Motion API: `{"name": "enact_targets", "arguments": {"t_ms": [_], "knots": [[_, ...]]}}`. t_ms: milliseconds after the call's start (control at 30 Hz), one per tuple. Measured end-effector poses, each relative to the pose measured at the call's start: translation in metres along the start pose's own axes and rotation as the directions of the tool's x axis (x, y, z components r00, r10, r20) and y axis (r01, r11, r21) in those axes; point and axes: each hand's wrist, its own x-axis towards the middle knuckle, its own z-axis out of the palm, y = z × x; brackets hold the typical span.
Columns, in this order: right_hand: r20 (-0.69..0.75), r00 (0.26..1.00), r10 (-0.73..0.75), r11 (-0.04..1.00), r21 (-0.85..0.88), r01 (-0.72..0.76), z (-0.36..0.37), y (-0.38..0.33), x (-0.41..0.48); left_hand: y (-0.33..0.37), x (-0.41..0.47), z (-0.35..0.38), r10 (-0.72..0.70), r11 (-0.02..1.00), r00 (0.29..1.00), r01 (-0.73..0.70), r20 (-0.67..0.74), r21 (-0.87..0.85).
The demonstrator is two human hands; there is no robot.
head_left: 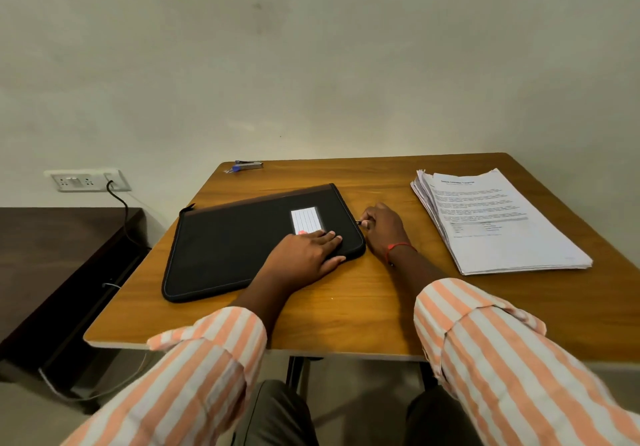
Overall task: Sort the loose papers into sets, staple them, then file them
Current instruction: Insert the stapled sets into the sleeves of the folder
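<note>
— How many of each thing?

— One black zip folder [256, 241], lying flat at the table's middle-left, with one white lined label [307, 220] on its cover. One stack of printed papers [498, 220] on the right, well apart from the folder. One stapler [247, 165] at the far left corner.

— And the hands?

— Two. The left hand [308, 255] lies flat on the folder's near right corner, fingers straight, just below the label. The right hand [382, 227] sits beside the folder's right edge, fingers curled, pinching the zip pull [358, 223]. A red thread [398, 247] circles that wrist.

— The surface and the room?

— A brown wooden table [363, 314] against a plain pale wall [311, 64]. Left of it stand a dark cabinet [62, 237] and one socket plate [86, 180] with a black cable [121, 210] plugged in.
</note>
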Motion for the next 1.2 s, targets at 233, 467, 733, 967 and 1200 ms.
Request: {"name": "enact_targets", "arguments": {"t_ms": [233, 467, 733, 967, 1200], "knots": [[-0.080, 0.995, 0.065, 0.993, -0.094, -0.073, -0.009, 0.000, -0.030, 0.009, 0.031, 0.001, -0.109, 0.994, 0.994, 0.110, 0.029, -0.023], [-0.155, 0.982, 0.107, 0.985, -0.118, -0.126, -0.010, 0.001, -0.016, -0.014, -0.015, 0.001, -0.166, 0.986, 0.986, 0.164, 0.032, 0.034], [-0.164, 0.979, 0.121, 0.981, -0.133, -0.143, -0.007, -0.004, -0.023, -0.031, -0.045, 0.003, -0.219, 0.950, 0.971, 0.190, 0.095, 0.248], [-0.136, 0.982, 0.129, 0.985, -0.099, -0.143, -0.007, -0.004, -0.040, -0.017, -0.024, 0.000, -0.211, 0.947, 0.975, 0.186, 0.071, 0.261], [-0.183, 0.965, 0.186, 0.982, -0.001, -0.190, -0.010, 0.003, -0.042, -0.003, -0.012, 0.000, -0.199, 0.950, 0.979, 0.184, 0.037, 0.252]]}}
